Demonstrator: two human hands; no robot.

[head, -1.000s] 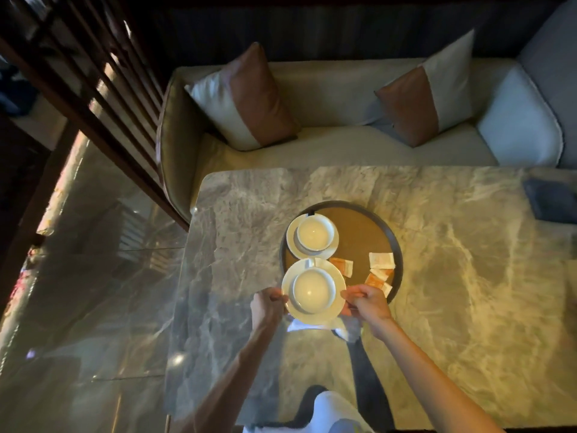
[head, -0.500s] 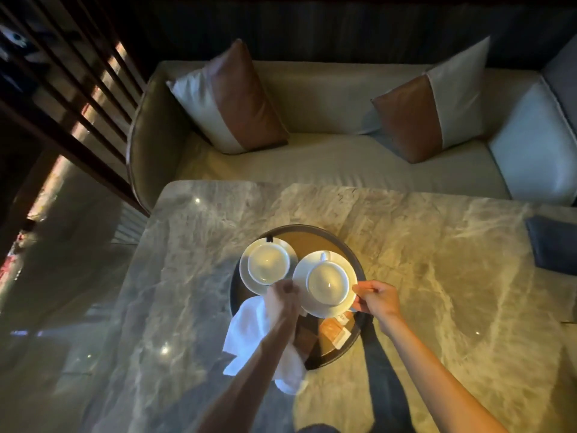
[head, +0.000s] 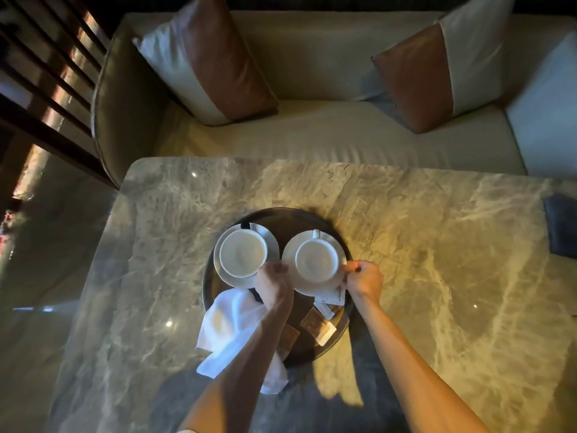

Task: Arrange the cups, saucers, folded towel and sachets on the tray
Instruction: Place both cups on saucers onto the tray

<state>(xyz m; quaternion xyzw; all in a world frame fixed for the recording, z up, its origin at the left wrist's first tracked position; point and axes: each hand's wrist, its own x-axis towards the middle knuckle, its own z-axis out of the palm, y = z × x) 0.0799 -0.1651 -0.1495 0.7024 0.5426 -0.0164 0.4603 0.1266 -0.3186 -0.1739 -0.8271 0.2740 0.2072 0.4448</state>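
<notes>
Nudged rightward, the saucer [head: 309, 289] sits pinched between left hand [head: 272, 284] and right hand [head: 364, 280].

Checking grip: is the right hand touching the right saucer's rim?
Touching. Head view shows the right hand pinching the right saucer at its rim.

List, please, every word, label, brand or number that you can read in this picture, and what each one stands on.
No text can be read.
White sachets: faint print, too blurred to read.
Brown sachets: faint marks, too small to read.
Left cup, right cup, left saucer, right saucer, towel, tray: no lettering visible.
</notes>
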